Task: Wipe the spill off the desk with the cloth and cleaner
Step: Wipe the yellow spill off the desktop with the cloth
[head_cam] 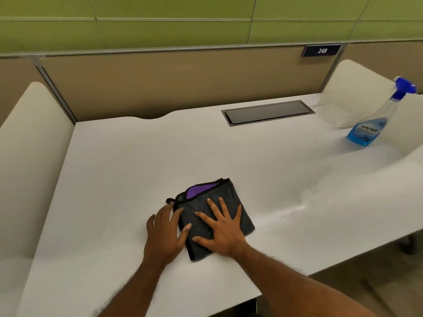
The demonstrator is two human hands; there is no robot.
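Note:
A folded dark grey cloth (219,193) with a purple inner side and a small black loop lies near the front middle of the white desk (137,161). My right hand (223,229) rests flat on the cloth with its fingers spread. My left hand (166,234) lies flat at the cloth's left edge, fingertips on the fabric, the palm on the desk. A clear spray bottle (372,124) of blue cleaner with a blue trigger head stands at the far right of the desk, well away from both hands. I cannot make out a spill on the surface.
A dark rectangular cable hatch (267,112) is set into the desk's back. Beige partition panels (174,83) close the back, with white side dividers left (27,143) and right (357,83). A sign reading 248 (321,51) hangs on the partition.

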